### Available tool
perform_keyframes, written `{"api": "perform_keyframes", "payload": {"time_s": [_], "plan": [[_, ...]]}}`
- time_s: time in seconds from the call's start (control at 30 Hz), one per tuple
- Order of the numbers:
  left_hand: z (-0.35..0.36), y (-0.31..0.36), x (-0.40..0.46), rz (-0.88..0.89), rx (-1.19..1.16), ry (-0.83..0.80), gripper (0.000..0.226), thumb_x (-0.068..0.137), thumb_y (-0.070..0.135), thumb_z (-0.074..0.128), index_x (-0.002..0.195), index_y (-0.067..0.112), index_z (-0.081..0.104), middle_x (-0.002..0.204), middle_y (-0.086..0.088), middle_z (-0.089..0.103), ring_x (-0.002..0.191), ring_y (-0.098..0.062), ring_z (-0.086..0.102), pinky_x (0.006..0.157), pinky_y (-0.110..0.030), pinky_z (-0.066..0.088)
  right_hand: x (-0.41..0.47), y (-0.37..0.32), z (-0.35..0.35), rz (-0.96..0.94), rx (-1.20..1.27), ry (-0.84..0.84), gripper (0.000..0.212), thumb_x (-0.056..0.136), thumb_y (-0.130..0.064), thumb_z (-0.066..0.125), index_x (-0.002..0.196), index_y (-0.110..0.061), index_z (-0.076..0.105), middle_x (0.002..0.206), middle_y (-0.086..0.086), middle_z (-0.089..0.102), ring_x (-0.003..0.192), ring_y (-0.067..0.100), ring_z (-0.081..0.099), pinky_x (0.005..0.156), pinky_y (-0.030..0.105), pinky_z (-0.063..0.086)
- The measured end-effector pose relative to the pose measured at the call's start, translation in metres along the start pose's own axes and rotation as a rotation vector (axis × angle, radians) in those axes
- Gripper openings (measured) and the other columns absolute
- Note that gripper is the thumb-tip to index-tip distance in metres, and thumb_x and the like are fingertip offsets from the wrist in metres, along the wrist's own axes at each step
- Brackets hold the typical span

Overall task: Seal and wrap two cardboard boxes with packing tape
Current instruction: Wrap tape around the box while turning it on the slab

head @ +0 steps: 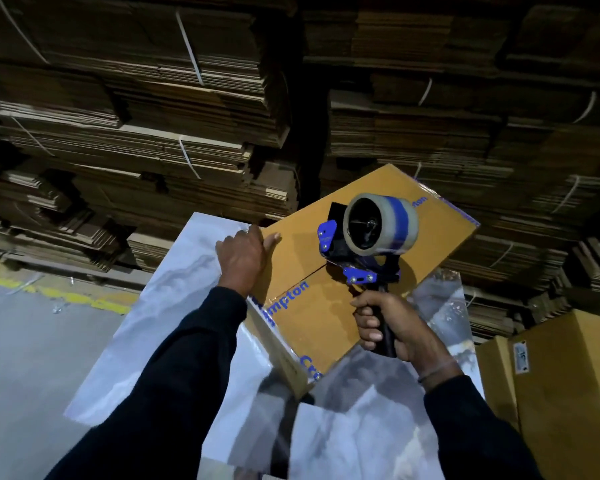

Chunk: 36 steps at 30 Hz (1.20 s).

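A tan cardboard box (302,317) with blue lettering lies flat on a white marbled table (174,292), turned diagonally. My left hand (244,258) grips the box's far left corner, fingers curled over its edge. My right hand (392,323) holds the black handle of a blue tape dispenser (357,251), which carries a roll of clear tape (381,225). The dispenser's front sits on the centre seam of the box's top. A second tan box (565,375) stands at the right.
Tall stacks of flattened cardboard (153,133) bound with white straps fill the background. Clear plastic film (444,306) lies on the table right of the box. Grey floor with a yellow line (73,299) shows at the left.
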<state>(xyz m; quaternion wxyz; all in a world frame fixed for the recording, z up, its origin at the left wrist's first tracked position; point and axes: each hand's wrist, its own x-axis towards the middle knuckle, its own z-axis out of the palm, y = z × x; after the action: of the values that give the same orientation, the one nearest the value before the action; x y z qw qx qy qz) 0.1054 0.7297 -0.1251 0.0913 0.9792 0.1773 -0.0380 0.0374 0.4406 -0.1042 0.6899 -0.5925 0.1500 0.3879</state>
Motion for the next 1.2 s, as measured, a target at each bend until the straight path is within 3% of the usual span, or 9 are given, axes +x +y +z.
{"api": "perform_keyframes", "payload": {"time_s": [0.2, 0.33, 0.43, 0.53, 0.63, 0.77, 0.9, 1.0, 1.2], "plan": [[0.011, -0.021, -0.069, -0.073, 0.018, 0.067, 0.065, 0.107, 0.063, 0.028, 0.125, 0.006, 0.054, 0.116, -0.020, 0.069, 0.107, -0.044, 0.066, 0.090, -0.045, 0.046, -0.015, 0.009, -0.019, -0.033, -0.033, 0.016, 0.039, 0.094, -0.015, 0.061, 0.062, -0.019, 0.038, 0.054, 0.002, 0.028, 0.038, 0.018, 0.025, 0.043, 0.030, 0.028], [-0.002, -0.002, -0.056, -0.035, -0.105, -0.034, 0.062, 0.109, 0.055, 0.039, 0.149, 0.008, 0.036, 0.145, -0.024, 0.052, 0.132, -0.047, 0.051, 0.107, -0.052, 0.039, -0.018, 0.014, -0.015, -0.184, -0.030, 0.121, 0.045, 0.098, -0.010, 0.059, 0.058, -0.017, 0.041, 0.051, 0.004, 0.029, 0.036, 0.018, 0.024, 0.042, 0.028, 0.024], [0.000, 0.037, -0.058, 0.287, -0.070, -0.020, 0.073, 0.107, 0.054, 0.045, 0.163, 0.013, 0.022, 0.168, -0.017, 0.025, 0.156, -0.039, 0.020, 0.124, -0.052, 0.020, -0.012, 0.020, -0.015, -0.373, -0.047, 0.320, 0.035, 0.096, -0.010, 0.067, 0.066, -0.013, 0.050, 0.050, 0.004, 0.034, 0.039, 0.018, 0.028, 0.043, 0.028, 0.024], [0.014, 0.082, -0.074, 0.669, -0.108, -0.076, 0.077, 0.104, 0.059, 0.048, 0.165, 0.018, 0.026, 0.174, -0.010, 0.016, 0.162, -0.032, 0.004, 0.128, -0.055, 0.008, -0.014, 0.020, -0.022, -0.490, -0.158, 0.592, 0.025, 0.087, -0.025, 0.076, 0.070, -0.014, 0.062, 0.051, 0.001, 0.052, 0.047, 0.021, 0.042, 0.052, 0.033, 0.033], [0.028, 0.119, -0.089, 0.841, -0.101, -0.147, 0.077, 0.103, 0.065, 0.044, 0.165, 0.023, 0.025, 0.176, -0.005, 0.007, 0.163, -0.027, -0.009, 0.128, -0.057, -0.006, -0.018, 0.014, -0.033, -0.526, -0.161, 0.749, 0.019, 0.090, -0.022, 0.076, 0.081, -0.009, 0.068, 0.058, -0.002, 0.063, 0.053, 0.017, 0.052, 0.055, 0.033, 0.039], [0.022, 0.127, -0.054, 0.630, -0.037, -0.040, 0.085, 0.100, 0.072, 0.039, 0.168, 0.025, 0.015, 0.176, -0.010, -0.001, 0.161, -0.034, -0.016, 0.126, -0.064, -0.010, -0.010, 0.004, -0.043, -0.560, -0.150, 0.833, 0.020, 0.091, -0.023, 0.077, 0.099, -0.004, 0.074, 0.083, 0.011, 0.073, 0.078, 0.029, 0.065, 0.064, 0.032, 0.043], [0.008, 0.087, 0.004, 0.288, -0.082, -0.042, 0.095, 0.094, 0.083, 0.037, 0.165, 0.023, 0.018, 0.174, -0.017, 0.003, 0.159, -0.046, -0.001, 0.126, -0.063, 0.003, 0.019, -0.006, -0.044, -0.499, -0.233, 0.860, 0.036, 0.088, -0.039, 0.080, 0.095, -0.004, 0.076, 0.086, 0.009, 0.075, 0.083, 0.025, 0.068, 0.069, 0.035, 0.048], [0.009, 0.073, 0.011, 0.277, -0.069, -0.020, 0.093, 0.092, 0.086, 0.032, 0.162, 0.025, 0.020, 0.172, -0.011, 0.010, 0.149, -0.046, 0.026, 0.115, -0.056, 0.028, 0.036, -0.006, -0.035, -0.472, -0.231, 0.880, 0.041, 0.087, -0.047, 0.078, 0.100, -0.008, 0.075, 0.087, 0.006, 0.077, 0.083, 0.022, 0.070, 0.064, 0.031, 0.046], [0.014, 0.049, 0.007, 0.189, -0.034, 0.010, 0.095, 0.093, 0.087, 0.025, 0.165, 0.027, 0.015, 0.173, -0.009, 0.007, 0.142, -0.045, 0.032, 0.108, -0.056, 0.032, 0.053, -0.009, -0.025, -0.428, -0.086, 0.801, 0.039, 0.087, -0.028, 0.077, 0.084, 0.009, 0.064, 0.070, 0.007, 0.056, 0.066, 0.018, 0.051, 0.059, 0.031, 0.038]]}}
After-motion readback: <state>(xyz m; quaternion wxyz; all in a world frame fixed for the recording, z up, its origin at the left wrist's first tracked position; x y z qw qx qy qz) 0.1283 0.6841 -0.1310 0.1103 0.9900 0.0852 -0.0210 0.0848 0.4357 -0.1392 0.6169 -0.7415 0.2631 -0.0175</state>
